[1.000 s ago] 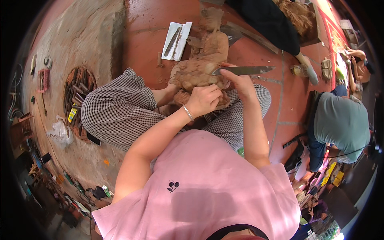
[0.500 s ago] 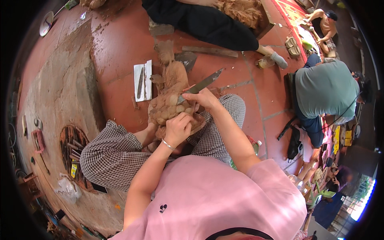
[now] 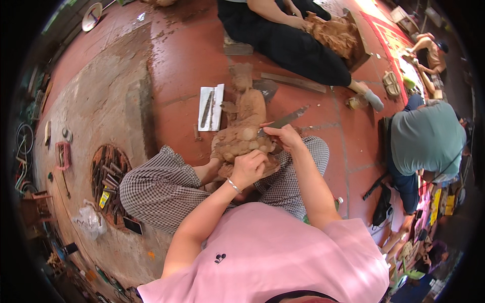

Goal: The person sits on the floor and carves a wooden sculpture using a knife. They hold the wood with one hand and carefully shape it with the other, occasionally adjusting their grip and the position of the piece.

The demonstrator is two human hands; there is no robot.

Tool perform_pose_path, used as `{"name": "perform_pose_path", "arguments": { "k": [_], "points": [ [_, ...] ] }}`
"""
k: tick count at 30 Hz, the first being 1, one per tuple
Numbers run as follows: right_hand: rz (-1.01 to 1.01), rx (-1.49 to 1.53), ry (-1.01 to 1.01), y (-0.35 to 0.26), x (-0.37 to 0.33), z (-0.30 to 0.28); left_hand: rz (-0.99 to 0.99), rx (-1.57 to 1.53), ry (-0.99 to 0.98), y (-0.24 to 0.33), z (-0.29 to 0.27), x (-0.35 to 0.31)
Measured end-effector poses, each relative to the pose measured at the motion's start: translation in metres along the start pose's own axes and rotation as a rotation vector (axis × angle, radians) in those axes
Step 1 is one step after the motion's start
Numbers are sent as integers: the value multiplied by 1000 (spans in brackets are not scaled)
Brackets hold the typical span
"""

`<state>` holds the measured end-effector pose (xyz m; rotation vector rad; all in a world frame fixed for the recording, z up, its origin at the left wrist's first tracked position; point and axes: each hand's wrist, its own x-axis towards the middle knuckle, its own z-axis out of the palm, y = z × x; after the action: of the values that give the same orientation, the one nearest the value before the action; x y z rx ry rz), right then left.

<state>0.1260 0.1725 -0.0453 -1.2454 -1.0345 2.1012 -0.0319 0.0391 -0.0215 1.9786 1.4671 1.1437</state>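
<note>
Long grey metal blade (image 3: 288,118) at the lumpy brown clay-like figure (image 3: 242,121), in front of the pink-shirted person (image 3: 283,247).
Right hand (image 3: 284,136) pinching the blade, left hand (image 3: 248,168) curled at the figure's near end (grip unclear); light, shallow strokes should suit; long axis runs outward, head farthest.

Statue (image 3: 251,103): base parked between the knees (image 3: 136,189)
Paper (image 3: 217,108): laid just left of that
Phone (image 3: 133,225): set right of the plastic bag (image 3: 90,222)
</note>
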Motion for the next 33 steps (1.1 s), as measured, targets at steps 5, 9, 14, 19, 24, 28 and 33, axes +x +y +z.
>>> {"name": "perform_pose_path", "arguments": {
  "k": [5, 9, 14, 19, 24, 28, 33],
  "points": [
    [-35, -28, 49, -10, -9, 21, -14, 8, 10, -4, -1, -3],
    [-12, -13, 53, -2, -4, 8, -12, 1, 8, -3, 0, -2],
    [-30, -44, 104, -5, -14, 20, -13, 4, 16, -3, 0, -2],
    [-4, 0, 73, -3, -9, 15, -19, 2, 7, -1, 0, -2],
    [-82, -39, 119, -3, -17, 23, -22, 2, -1, -1, -1, -4],
    [-67, -52, 123, -1, -14, 23, -19, 5, -1, -3, 1, -3],
    [3, 17, 67, -7, -15, 17, -11, 15, 15, -1, 1, -3]
  ]
}}
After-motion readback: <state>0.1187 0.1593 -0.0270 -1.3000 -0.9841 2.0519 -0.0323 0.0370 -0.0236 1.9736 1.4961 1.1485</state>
